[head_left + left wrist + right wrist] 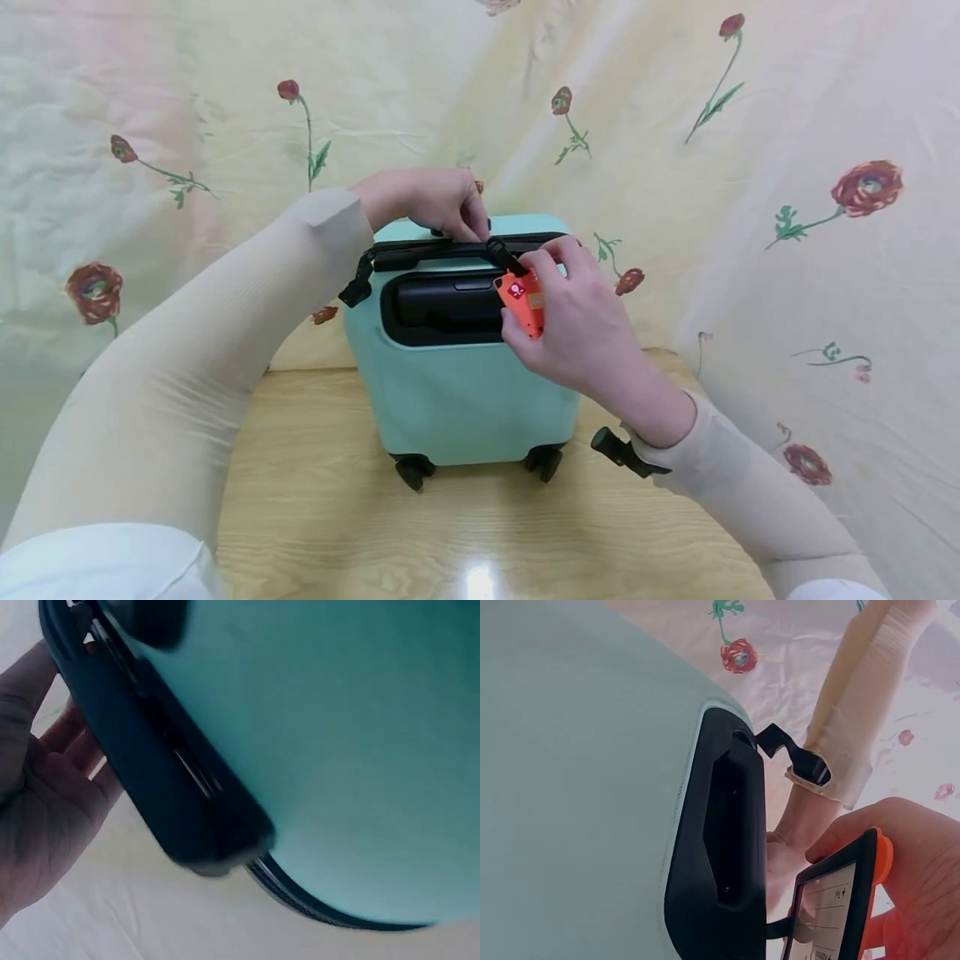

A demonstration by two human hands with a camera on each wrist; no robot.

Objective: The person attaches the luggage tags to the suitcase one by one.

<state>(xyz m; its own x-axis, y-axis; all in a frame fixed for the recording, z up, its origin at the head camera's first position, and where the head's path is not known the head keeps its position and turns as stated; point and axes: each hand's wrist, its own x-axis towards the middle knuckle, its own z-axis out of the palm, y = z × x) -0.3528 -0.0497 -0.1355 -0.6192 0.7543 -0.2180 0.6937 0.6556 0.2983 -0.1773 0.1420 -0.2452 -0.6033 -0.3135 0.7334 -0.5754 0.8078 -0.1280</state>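
Note:
A mint green suitcase (465, 400) stands upright with a black carry handle (427, 257) along its top. My right hand (581, 325) grips an orange luggage tag (522, 300) between thumb and fingers, over the right part of the recess. A black strap (498, 247) runs from the tag to the handle; in the right wrist view the tag's other face shows a printed card (829, 907). My left hand (446, 204) reaches down behind the handle, bent fingertips right beside the strap. Whether it pinches the strap I cannot tell. In the left wrist view the handle (142, 757) covers those fingertips.
Black wheels (412, 472) carry the suitcase on a wooden tabletop (315, 517). Just below the handle lies a black recessed panel (442, 304). A flowered cloth (420, 100) hangs behind and on the right. Black wrist-worn pieces (626, 454) sit on both sleeves.

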